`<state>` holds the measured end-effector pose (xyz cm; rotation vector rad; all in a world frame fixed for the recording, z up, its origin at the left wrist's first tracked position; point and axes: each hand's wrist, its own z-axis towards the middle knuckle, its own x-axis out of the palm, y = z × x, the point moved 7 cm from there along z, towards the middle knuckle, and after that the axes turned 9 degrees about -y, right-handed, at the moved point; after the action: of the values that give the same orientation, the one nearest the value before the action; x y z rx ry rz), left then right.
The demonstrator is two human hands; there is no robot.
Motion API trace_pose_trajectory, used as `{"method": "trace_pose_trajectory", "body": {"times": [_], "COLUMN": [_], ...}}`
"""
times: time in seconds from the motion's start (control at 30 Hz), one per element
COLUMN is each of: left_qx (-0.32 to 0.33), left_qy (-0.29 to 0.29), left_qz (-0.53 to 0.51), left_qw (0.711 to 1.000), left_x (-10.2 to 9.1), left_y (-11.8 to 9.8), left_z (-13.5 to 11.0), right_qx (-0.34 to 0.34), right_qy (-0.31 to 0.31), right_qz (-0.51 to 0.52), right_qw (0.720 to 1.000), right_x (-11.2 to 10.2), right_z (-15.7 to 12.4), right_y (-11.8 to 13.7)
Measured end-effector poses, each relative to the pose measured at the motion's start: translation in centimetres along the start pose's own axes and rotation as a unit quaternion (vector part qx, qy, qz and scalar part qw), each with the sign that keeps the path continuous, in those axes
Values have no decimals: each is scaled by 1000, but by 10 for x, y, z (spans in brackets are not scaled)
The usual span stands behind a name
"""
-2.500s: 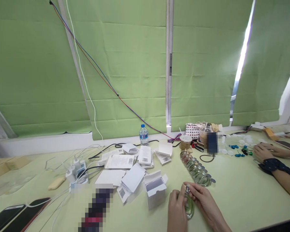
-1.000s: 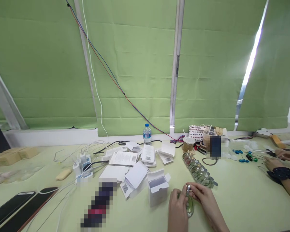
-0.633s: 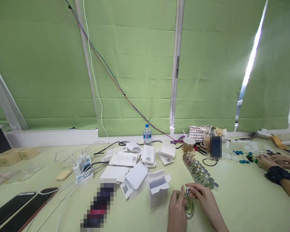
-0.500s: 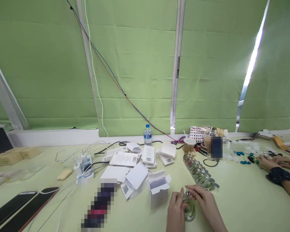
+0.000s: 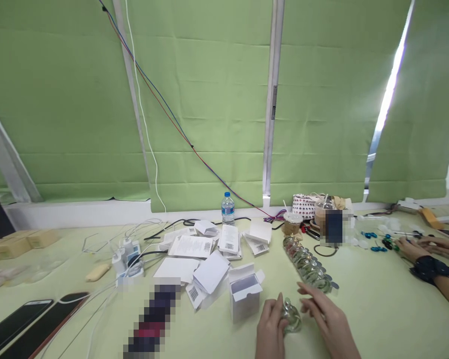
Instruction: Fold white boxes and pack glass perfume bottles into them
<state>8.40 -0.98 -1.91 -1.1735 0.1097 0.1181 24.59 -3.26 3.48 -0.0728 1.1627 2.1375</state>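
Observation:
A small round glass perfume bottle (image 5: 292, 318) with greenish liquid sits low in the middle, between my two hands. My left hand (image 5: 270, 330) curls around its left side and grips it. My right hand (image 5: 327, 319) hovers just to the right with fingers stretched out and apart, off the bottle. An open white carton (image 5: 244, 294) stands just left of my left hand. A row of several similar glass bottles (image 5: 307, 265) lies on the green table (image 5: 377, 304) behind my right hand.
Flat white cartons with barcodes (image 5: 205, 249) lie scattered mid-table, with chargers and cables (image 5: 129, 259) and two phones (image 5: 30, 324) at left. A water bottle (image 5: 228, 208) and cups (image 5: 292, 223) stand at the back. Another person's hands (image 5: 426, 249) work at far right.
My right hand has let go of the bottle's top and pulled slightly right, its fingers now spread. My left hand still grips the bottle.

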Motion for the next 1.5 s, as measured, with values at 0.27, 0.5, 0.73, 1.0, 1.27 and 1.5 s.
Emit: {"method": "trace_pose_trajectory", "body": {"times": [0.27, 0.5, 0.73, 1.0, 1.27, 1.5], "left_qx": [-58, -19, -4, 15, 21, 63], "left_qy": [3, 23, 17, 20, 10, 15], "left_qz": [10, 26, 20, 17, 2, -5], "left_qw": [998, 999, 1000, 1000, 1000, 998], "left_x": [-2, 0, 1, 1, 1, 2], "left_y": [-2, 1, 10, 10, 7, 14], "left_z": [0, -1, -2, -1, -3, -3], "right_qx": [81, 183, 118, -35, -88, -163], "right_qy": [13, -31, -10, 51, 12, 19], "right_qz": [-166, 54, 140, 97, 55, 25], "right_qw": [983, 981, 983, 993, 994, 986], "right_x": [-28, -12, 18, 28, 24, 29], "right_z": [-16, -16, -2, -4, -9, -15], "right_y": [-61, -46, 0, 22, 24, 26]}}
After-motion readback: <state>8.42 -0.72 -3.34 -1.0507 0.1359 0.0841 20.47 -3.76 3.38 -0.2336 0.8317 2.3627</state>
